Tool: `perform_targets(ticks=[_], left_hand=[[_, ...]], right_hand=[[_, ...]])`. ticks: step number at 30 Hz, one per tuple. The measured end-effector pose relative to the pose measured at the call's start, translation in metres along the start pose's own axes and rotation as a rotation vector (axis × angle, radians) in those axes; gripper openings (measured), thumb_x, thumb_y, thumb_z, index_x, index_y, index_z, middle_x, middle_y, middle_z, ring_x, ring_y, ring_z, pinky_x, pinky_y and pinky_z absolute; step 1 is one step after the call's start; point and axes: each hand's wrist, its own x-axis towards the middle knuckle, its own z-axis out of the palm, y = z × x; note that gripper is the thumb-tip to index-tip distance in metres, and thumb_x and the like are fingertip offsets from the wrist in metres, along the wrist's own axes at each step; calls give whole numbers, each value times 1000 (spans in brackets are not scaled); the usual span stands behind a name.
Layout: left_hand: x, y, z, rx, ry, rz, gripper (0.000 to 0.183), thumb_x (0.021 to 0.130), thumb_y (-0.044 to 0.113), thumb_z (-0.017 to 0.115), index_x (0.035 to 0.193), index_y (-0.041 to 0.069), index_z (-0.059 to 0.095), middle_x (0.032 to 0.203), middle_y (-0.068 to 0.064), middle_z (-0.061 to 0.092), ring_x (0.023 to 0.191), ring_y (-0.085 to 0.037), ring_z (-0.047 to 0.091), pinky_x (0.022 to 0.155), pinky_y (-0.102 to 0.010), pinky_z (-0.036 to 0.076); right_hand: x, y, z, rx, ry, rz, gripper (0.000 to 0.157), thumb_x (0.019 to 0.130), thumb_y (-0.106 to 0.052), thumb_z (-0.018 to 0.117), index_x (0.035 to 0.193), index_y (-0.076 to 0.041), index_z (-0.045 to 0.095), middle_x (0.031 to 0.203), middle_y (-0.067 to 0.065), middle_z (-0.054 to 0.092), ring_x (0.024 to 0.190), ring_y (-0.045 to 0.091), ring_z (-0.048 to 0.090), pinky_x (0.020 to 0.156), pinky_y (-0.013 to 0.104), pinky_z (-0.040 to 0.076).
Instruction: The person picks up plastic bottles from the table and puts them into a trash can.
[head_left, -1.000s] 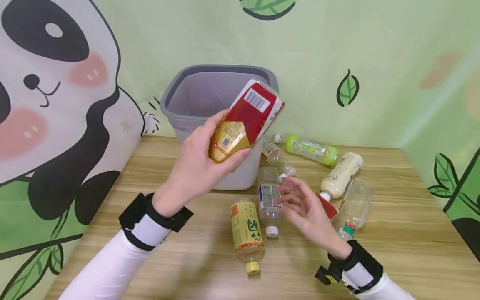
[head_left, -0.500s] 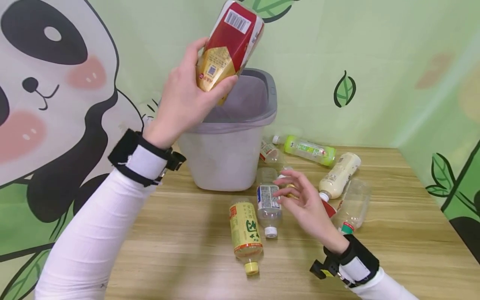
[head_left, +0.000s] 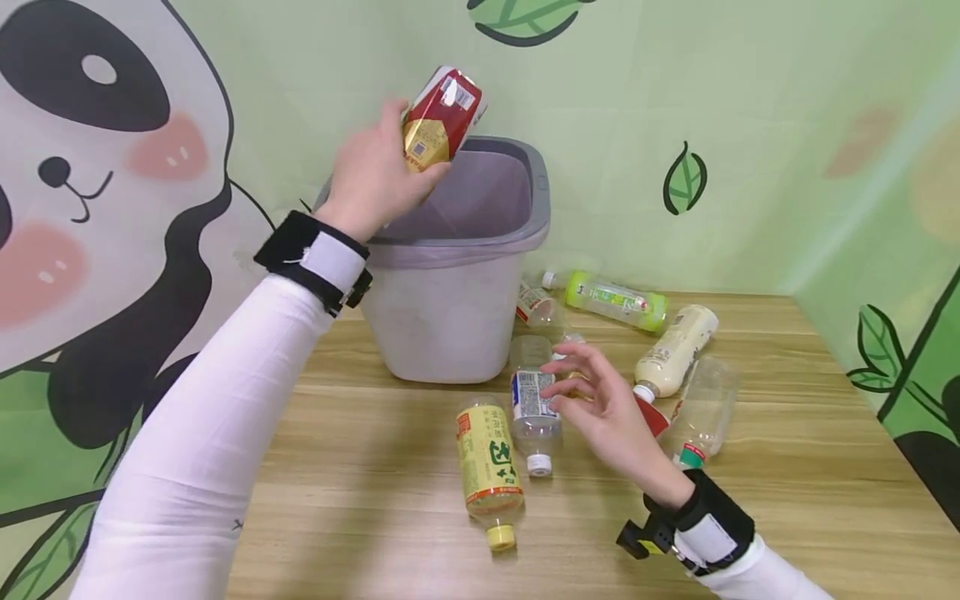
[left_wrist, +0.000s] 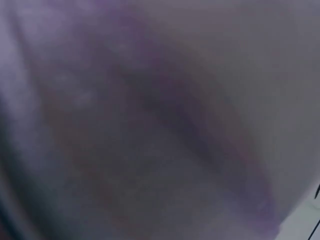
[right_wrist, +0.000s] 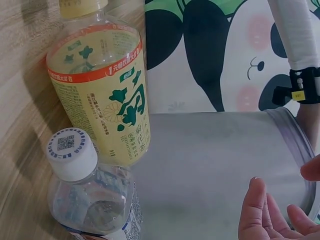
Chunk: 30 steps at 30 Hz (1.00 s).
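My left hand [head_left: 378,177] grips a red and gold drink carton [head_left: 442,119] with a barcode, tilted above the opening of the grey bin [head_left: 442,317]. The left wrist view holds only a blurred grey-purple surface close to the lens. My right hand [head_left: 600,417] hovers with relaxed, spread fingers and holds nothing. Beside its fingertips lies a clear plastic bottle [head_left: 536,429] with a white cap. Left of that is a bottle with a yellow label [head_left: 489,462] and a yellow cap. In the right wrist view, right-hand fingers [right_wrist: 254,212] appear in front of the bin wall.
A green-labelled bottle [head_left: 615,300], a cream bottle [head_left: 675,350] and a clear bottle with a green cap ring [head_left: 707,408] lie to the right. Another clear bottle [head_left: 538,307] lies by the bin. Partly behind my right hand is a red item [head_left: 651,415]. Printed wall sheets surround the wooden table [head_left: 600,542].
My left hand has carried the carton from in front of the bin up over it, then lowered and moved it farther away. The right hand has hardly moved.
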Motion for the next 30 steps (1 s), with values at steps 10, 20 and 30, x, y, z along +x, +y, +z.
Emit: perform_targets(ticks=[10, 20, 30], left_hand=[[-1, -11, 11, 23, -51, -16, 82, 87, 46, 59, 147, 5, 20, 120, -20, 55, 103, -34, 55, 85, -46, 47], [-2, -15, 12, 50, -87, -46, 83, 89, 47, 55, 149, 5, 17, 136, -22, 47, 121, -39, 45, 101, -48, 37], [-14, 1, 12, 11, 92, 84, 55, 93, 35, 53, 139, 7, 43, 136, -13, 50, 124, -34, 44, 104, -43, 34]], right_hand=[[-2, -1, -2, -12, -13, 31, 52, 84, 15, 52, 132, 0, 41, 117, 20, 57, 94, 32, 61, 81, 32, 55], [0, -3, -2, -37, -18, 35, 51, 84, 14, 53, 131, -1, 41, 115, 19, 58, 94, 32, 62, 81, 30, 55], [-1, -2, -3, -41, -17, 40, 50, 84, 13, 55, 130, -1, 42, 114, 21, 59, 95, 31, 61, 83, 29, 54]])
